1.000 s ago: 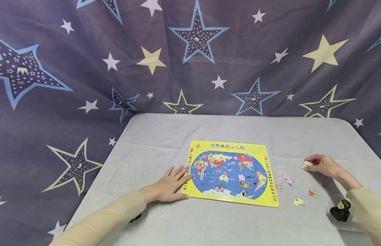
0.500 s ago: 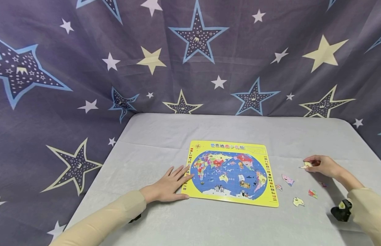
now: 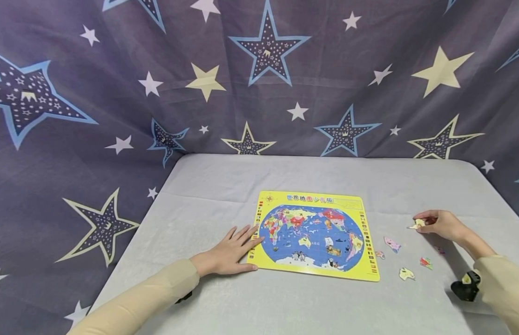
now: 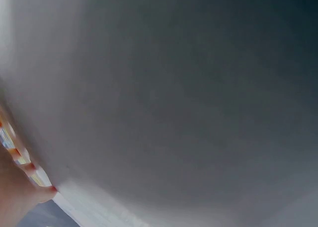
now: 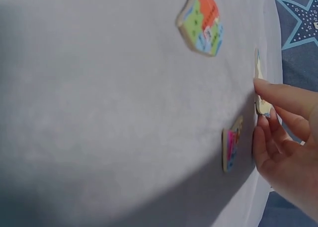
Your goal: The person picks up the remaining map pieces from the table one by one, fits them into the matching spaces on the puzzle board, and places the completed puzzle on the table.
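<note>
Starry curtain — well behind map board

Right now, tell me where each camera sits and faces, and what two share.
On the head: looks forward and down at blue, yellow-edged map board; left hand, right hand, beige sleeves show.
On left wrist: faces grey tablecloth; part of left hand shows.
On right wrist: faces tablecloth and flat multicoloured pieces; right hand shows.
Shared: head and right wrist views show that hand pinching a pale yellow piece.
</note>
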The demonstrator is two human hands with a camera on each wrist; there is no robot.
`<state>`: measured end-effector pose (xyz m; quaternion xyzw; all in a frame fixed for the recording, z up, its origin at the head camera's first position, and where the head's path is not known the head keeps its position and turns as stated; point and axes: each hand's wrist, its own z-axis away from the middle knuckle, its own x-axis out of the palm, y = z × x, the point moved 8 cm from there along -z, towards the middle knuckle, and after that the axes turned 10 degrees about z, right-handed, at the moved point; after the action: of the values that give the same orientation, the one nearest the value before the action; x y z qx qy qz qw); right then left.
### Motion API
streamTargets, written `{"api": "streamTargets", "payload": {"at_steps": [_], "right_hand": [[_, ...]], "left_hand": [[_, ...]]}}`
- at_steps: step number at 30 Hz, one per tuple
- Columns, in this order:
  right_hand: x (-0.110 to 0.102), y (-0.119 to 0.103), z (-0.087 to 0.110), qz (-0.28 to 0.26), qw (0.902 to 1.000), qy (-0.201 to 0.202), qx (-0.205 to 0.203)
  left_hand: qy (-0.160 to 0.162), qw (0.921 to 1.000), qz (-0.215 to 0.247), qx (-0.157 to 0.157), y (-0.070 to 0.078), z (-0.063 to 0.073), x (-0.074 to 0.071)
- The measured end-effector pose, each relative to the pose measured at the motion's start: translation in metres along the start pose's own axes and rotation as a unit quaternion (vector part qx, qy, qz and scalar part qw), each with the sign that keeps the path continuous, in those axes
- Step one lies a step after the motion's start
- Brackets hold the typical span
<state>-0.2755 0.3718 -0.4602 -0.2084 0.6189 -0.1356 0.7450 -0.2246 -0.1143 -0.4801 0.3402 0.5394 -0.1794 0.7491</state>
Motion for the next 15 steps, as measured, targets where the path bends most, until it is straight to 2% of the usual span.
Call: {"api": "streamTargets", "payload": {"at_steps": [9,15], "right_hand": [[-0.0028,0.0018,-0.0001,-0.001,0.9999,0.007,0.009],[-0.0036,0.0061,0.0015,-0.036,0.9991,-0.005,0.023]], "left_hand": [[0.0,1.0,0.0,0.001,0.0004,0.0007,-0.0004],[0.0,1.0,-0.002,0.002,0.0011,0.0008,-0.001]]}}
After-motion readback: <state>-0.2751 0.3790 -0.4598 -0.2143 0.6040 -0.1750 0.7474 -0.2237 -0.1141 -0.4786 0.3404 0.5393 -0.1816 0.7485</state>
